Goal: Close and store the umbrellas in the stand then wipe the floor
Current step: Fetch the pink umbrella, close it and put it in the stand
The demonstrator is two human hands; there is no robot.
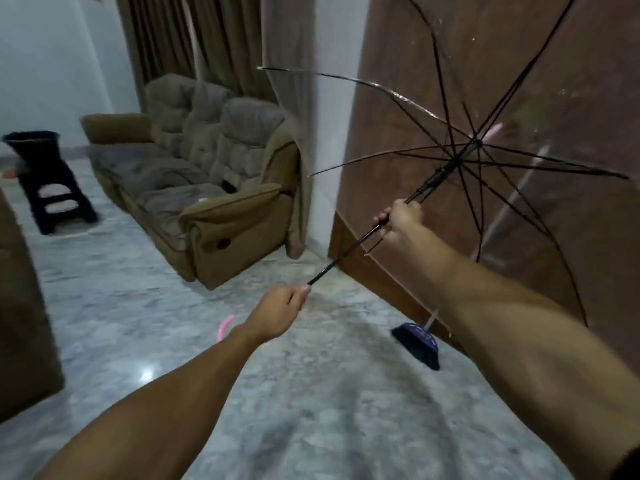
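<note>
You are holding the clear umbrella point(460, 161) open and away from your body, near the wooden door point(398, 98). Your left hand point(280, 308) is gripping the shaft's lower end to steady it; your right hand point(401, 220) is wrapping the shaft higher, probably to pull the runner down.

No readable text anywhere; the dark blue broom head point(417, 344) on the marble floor carries faint markings, too blurred to read.
</note>
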